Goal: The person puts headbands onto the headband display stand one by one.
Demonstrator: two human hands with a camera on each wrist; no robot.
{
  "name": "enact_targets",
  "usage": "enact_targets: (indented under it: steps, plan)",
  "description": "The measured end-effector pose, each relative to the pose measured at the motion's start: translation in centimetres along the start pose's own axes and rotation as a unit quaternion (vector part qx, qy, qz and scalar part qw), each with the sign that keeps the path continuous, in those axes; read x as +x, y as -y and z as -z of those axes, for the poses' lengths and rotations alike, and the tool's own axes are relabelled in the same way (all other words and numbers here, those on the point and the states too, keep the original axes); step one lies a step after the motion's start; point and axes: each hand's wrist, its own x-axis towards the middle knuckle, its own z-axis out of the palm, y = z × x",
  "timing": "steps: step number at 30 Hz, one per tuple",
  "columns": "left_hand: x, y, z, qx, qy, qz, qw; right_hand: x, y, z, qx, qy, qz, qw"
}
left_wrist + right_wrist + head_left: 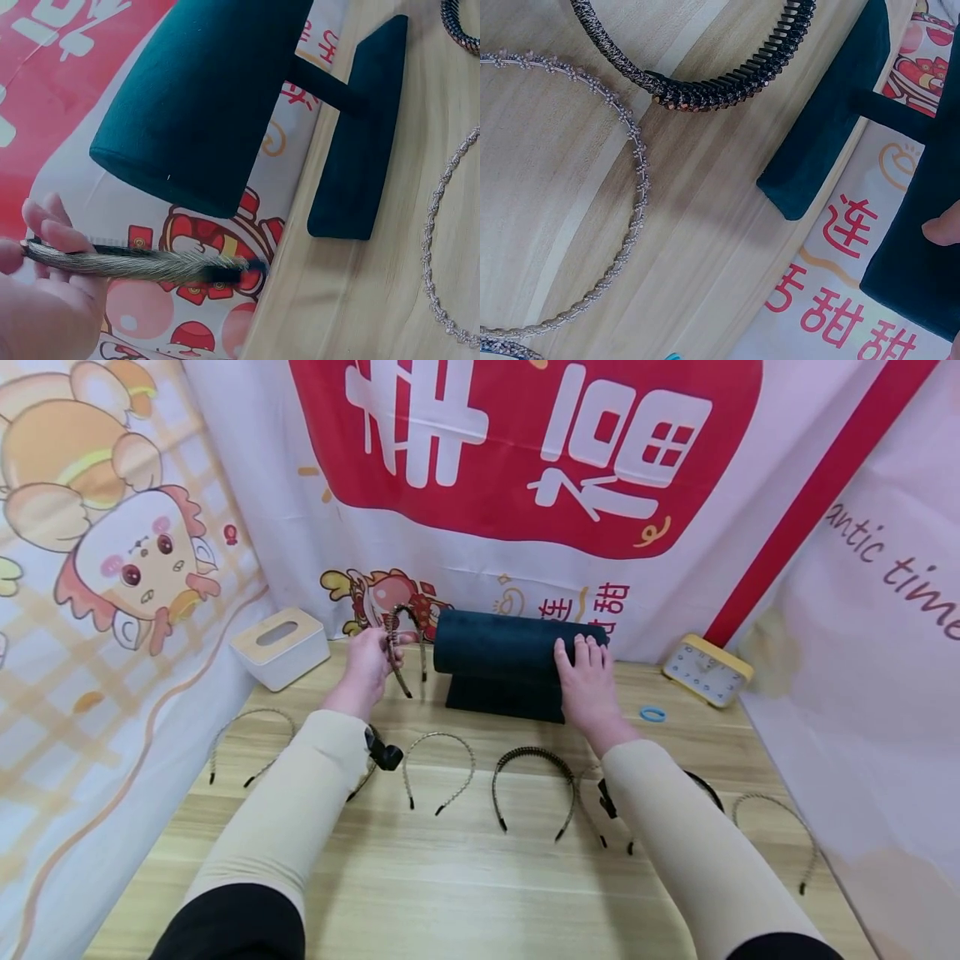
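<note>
My left hand (367,662) pinches a headband (135,264) near its bend, with the two ends pointing away from the fingers. It hangs just off the left end of a dark green velvet T-shaped display stand (502,643), apart from it in the left wrist view. The stand's thick horizontal roll sits on a short post above a flat base (360,150). On the roll's right end rests my right hand (592,685), fingers spread over the velvet; its thumb (943,227) touches the roll in the right wrist view.
Several headbands lie in a row across the wooden table, including a beaded one (438,735) and a dark toothed one (534,752); my sleeves partly cover some. A tissue box (288,660) stands at the back left, a yellow clock (707,670) and blue ring (652,714) at the right.
</note>
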Motion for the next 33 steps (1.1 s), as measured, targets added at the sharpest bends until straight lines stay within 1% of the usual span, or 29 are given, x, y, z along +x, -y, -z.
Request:
enact_targets:
  steps: [4, 8, 10, 13, 15, 18, 20, 24, 25, 27, 30, 32, 33]
  plan:
    - [0.0, -0.1, 0.0, 0.001, -0.011, 0.015, 0.9998, 0.0, 0.1, 0.0, 0.002, 0.0, -0.001, 1.0]
    - [-0.1, -0.1, 0.0, 0.009, -0.017, 0.02, 0.9996, 0.0, 0.1, 0.0, 0.002, 0.0, -0.002, 1.0]
    - [-0.2, -0.1, 0.1, 0.007, -0.013, 0.019, 0.9997, 0.0, 0.1, 0.0, 0.003, -0.001, -0.002, 1.0]
    - [-0.3, 0.0, 0.0, 0.003, -0.015, 0.004, 0.9999, -0.1, 0.1, 0.0, 0.003, -0.001, -0.002, 1.0]
    - [-0.3, 0.0, 0.0, 0.02, -0.022, -0.001, 0.9996, -0.1, 0.2, 0.0, 0.001, -0.001, -0.003, 1.0]
    - [-0.4, 0.1, -0.2, 0.061, -0.032, -0.003, 0.9976, -0.1, 0.2, 0.0, -0.002, -0.001, -0.005, 1.0]
    - [-0.4, 0.1, -0.4, 0.082, -0.027, -0.002, 0.9963, 0.0, 0.2, 0.0, -0.003, 0.0, -0.007, 1.0]
    - [-0.3, 0.1, -0.7, 0.082, 0.013, -0.001, 0.9965, 0.0, 0.2, 0.1, -0.002, 0.003, -0.009, 1.0]
    - [-0.3, 0.2, -0.8, 0.092, 0.019, -0.002, 0.9956, 0.0, 0.2, 0.1, -0.002, 0.003, -0.009, 0.9999]
    - [-0.4, 0.2, -1.0, 0.131, 0.023, -0.015, 0.9911, 0.0, 0.2, 0.2, -0.001, 0.005, -0.01, 0.9999]
    - [-0.5, 0.3, -1.3, 0.203, 0.009, -0.036, 0.9785, -0.1, 0.3, 0.2, -0.001, 0.007, -0.01, 0.9999]
    - [-0.6, 0.4, -1.5, 0.233, 0.006, -0.044, 0.9713, 0.0, 0.3, 0.2, -0.003, 0.008, -0.01, 0.9999]
    - [-0.7, 0.4, -1.6, 0.241, 0.008, -0.045, 0.9694, 0.0, 0.3, 0.2, -0.004, 0.008, -0.01, 0.9999]
